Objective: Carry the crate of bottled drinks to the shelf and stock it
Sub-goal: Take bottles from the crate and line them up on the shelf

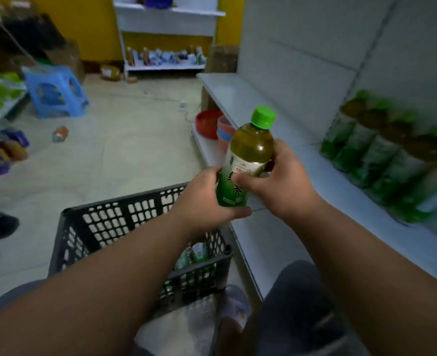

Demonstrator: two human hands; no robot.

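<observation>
With the black perforated plastic crate (114,222) already down by the shelf, stocking was underway: both hands, left (207,199) and right (284,183), gripped a green-capped bottle of green tea (248,160), which next likely needed standing beside the row of matching bottles (392,160) at three o'clock on the white shelf (276,129).

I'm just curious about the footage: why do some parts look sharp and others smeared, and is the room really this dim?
In the head view, the light is dim and bluish; the held bottle is fairly sharp, with a small glare spot on its shoulder. The row of bottles on the shelf is smeared by blur, as are the cardboard boxes top left. The wide lens stretches the forearms towards the frame's edges.
</observation>
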